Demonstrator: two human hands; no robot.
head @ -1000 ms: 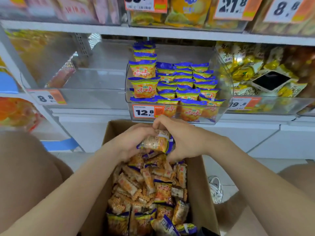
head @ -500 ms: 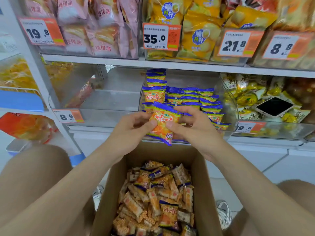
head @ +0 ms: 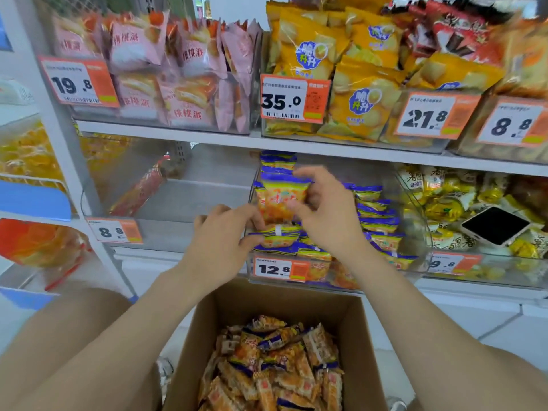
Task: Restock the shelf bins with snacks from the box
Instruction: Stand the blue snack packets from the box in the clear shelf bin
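At the front left of the bin [head: 413,221], my right hand [head: 329,215] pinches a pack [head: 277,200] by its right edge, fingers curled round it, holding it upright with the printed face toward me. My left hand [head: 221,247] has its fingers curled at the pack's lower left corner, just over a flat pack [head: 278,237] lying beneath. Whether it grips either one I cannot tell.

To do this well, I judge I should set the pack down square on the flat one, blue edge up, in line with the column behind it. The right hand should let go only once the left steadies the bottom. The wrapper looks slick and puffed, so a light pinch at the seam should do; squeezing the middle could crush what is inside. The rows [head: 376,209] to the right stand tidy, and a careless push could topple them.

The pack sits above the bin's front wall, between my two hands, touching my right fingertips [head: 302,173]. Below, the box [head: 267,301] holds many more packs, so I reckon the restocking is far from finished.
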